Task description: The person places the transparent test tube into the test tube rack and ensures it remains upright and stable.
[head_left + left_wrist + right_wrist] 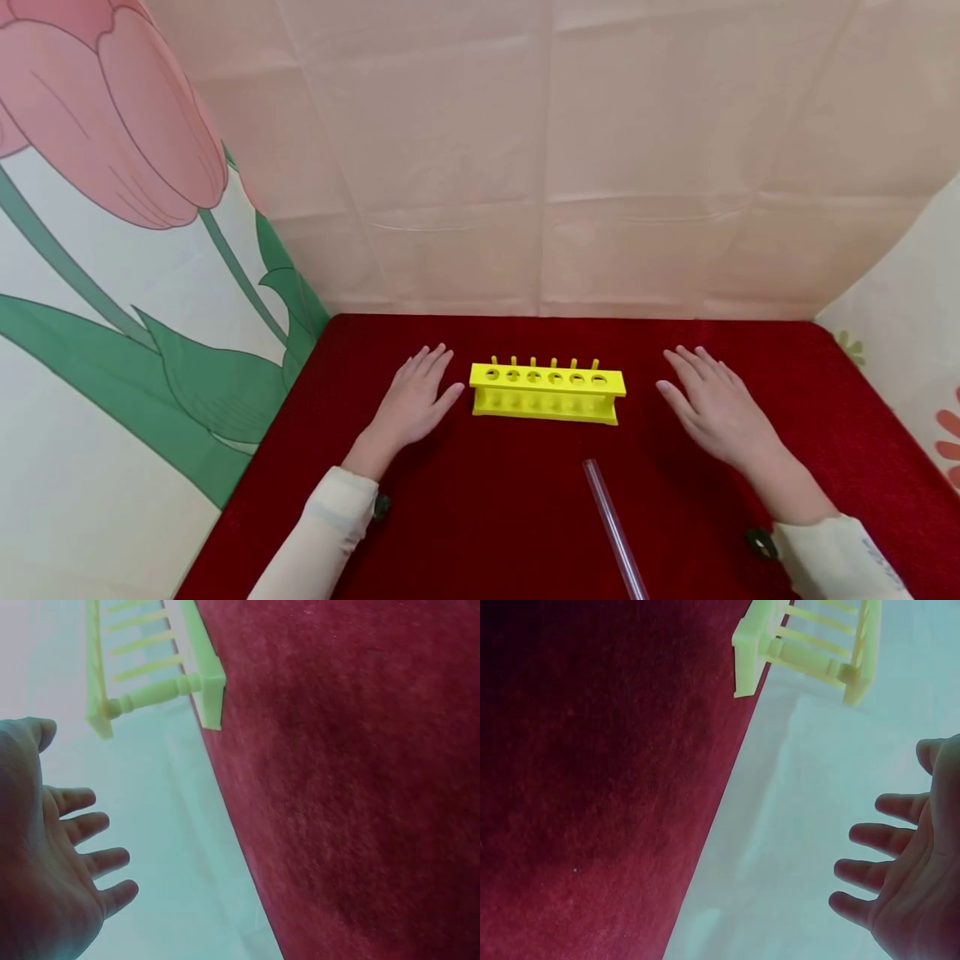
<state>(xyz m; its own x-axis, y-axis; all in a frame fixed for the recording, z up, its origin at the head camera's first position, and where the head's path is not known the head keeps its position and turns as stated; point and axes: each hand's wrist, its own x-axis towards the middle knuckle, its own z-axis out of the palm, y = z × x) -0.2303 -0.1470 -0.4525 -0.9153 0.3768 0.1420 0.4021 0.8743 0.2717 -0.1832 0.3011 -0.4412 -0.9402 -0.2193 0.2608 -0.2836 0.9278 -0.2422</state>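
A yellow test tube rack [546, 381] with a row of round holes and short upright pegs behind them stands on the red cloth. To its left, my left hand [416, 398] is spread palm down with nothing in it, the thumb pointing toward the rack's end. My right hand [720, 408] lies farther off on the other side, fingers straight and holding nothing. Nearer to me, a clear tube [615, 529] lies slanted on the cloth, its lower end cut off by the view. Both wrist views show the rack's end [157, 694] beyond the extended fingers [881, 838].
The red-covered table [450, 517] ends at a pinkish curtain [540, 167] behind the rack. A cloth printed with a large tulip [150, 125] hangs along the left side, and a pale flowered cloth [900, 308] along the right.
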